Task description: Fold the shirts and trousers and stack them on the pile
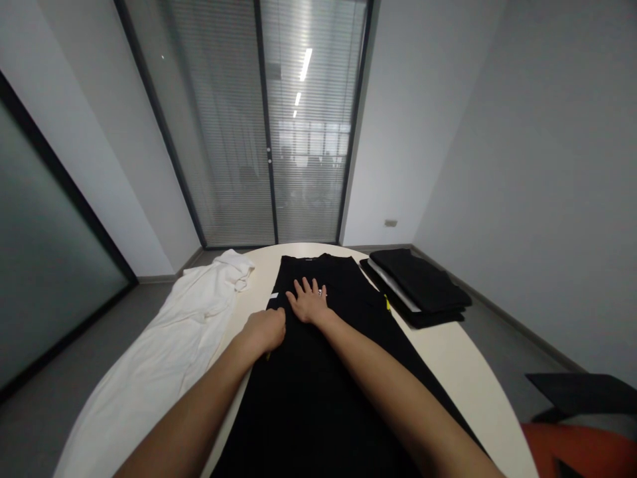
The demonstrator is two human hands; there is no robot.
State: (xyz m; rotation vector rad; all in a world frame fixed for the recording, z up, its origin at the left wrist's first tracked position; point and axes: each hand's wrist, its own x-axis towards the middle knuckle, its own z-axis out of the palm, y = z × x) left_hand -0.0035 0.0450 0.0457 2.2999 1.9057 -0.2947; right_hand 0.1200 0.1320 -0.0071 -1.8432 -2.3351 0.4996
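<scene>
A long black shirt (318,392) lies spread on the table, its neckline at the far end and its near part running out of view at the bottom. My left hand (267,329) is closed at the shirt's left edge, gripping the cloth; its fingertips are mostly hidden. A small white patch (273,296) and a bit of yellow show near that hand. My right hand (307,303) lies flat on the upper front of the shirt, fingers spread, partly covering a small white mark. On the shirt's right edge is a yellow piece (387,303).
White clothing (194,332) lies loosely along the left side of the cream oval table (462,372). Folded dark clothes (423,285), with a grey layer between, are stacked at the far right. An orange and black chair (582,445) stands at lower right.
</scene>
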